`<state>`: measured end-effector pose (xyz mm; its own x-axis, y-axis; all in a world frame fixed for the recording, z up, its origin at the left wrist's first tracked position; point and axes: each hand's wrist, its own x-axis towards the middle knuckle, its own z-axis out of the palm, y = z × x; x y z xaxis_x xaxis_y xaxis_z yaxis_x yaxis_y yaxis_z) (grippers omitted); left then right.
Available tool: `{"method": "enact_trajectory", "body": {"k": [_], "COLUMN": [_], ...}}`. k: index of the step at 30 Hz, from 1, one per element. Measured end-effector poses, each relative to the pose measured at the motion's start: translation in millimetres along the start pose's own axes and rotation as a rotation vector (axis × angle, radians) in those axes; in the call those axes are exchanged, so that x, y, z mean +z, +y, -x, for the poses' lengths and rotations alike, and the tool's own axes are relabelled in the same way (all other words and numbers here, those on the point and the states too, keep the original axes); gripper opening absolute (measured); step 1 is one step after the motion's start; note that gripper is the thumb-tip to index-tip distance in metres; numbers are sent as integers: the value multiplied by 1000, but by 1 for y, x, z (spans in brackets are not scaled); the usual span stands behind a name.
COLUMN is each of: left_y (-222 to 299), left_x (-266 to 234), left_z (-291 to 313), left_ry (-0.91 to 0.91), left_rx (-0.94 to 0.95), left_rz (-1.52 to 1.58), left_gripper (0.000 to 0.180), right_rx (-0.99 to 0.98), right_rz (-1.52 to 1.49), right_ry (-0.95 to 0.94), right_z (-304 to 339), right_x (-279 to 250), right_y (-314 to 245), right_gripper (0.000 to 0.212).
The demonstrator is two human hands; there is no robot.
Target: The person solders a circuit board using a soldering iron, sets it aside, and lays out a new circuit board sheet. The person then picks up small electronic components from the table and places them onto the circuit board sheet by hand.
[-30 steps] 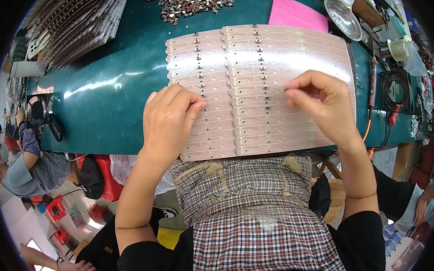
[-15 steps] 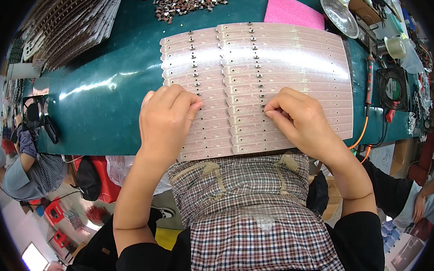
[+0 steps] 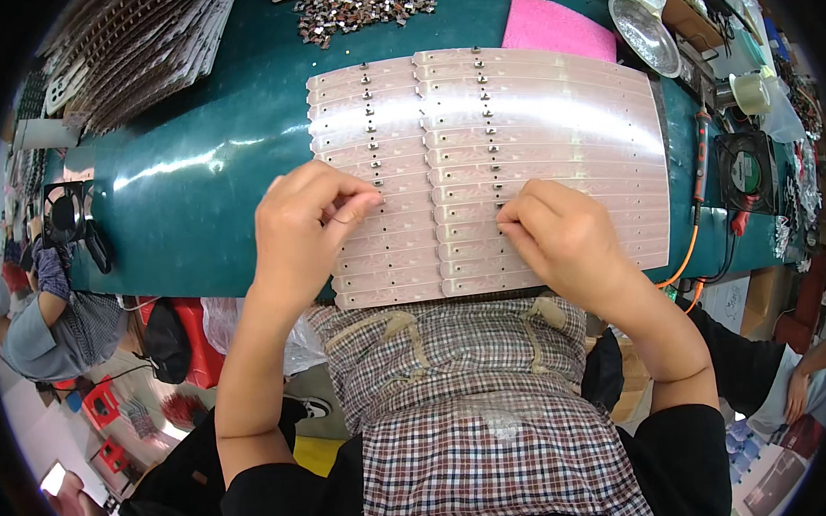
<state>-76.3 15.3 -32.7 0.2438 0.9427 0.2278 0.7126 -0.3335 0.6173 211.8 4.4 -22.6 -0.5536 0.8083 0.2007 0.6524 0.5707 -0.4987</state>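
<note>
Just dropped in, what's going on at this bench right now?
A person sits at a green table with a wide panel of pale pink strips lying flat in front of them. Both hands rest on its near part: the left hand pinches at the left column of small metal parts, the right hand presses fingertips at the middle column. A pile of small loose metal parts lies at the far edge, with stacked panels to the left and a soldering iron to the right.

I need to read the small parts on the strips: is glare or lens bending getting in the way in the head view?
Head view: bright glare washes out the upper middle of the pale strips and streaks the green table; strip edges bow from the fisheye; corners are black; both hands, left and right, look sharp.
</note>
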Motion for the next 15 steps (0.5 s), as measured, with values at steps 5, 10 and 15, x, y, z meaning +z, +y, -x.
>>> {"method": "enact_trajectory", "body": {"k": [5,10,15], "left_y": [-3,-26,-46], "left_x": [-11,13,41], "left_z": [-44,-115,-163], "left_ry": [74,130,126], "left_rx": [-34,56,94], "left_rz": [-50,-144,-187], "left_gripper": [10,11,13], "right_rx": [-151,-157,-14], "right_rz": [195,200,-4], "right_ry": [-20,-65,13], "right_z": [4,0,-3], "right_x": [-1,-3,-12], "right_y": [-7,-7,-6], "right_gripper": [17,18,10]}}
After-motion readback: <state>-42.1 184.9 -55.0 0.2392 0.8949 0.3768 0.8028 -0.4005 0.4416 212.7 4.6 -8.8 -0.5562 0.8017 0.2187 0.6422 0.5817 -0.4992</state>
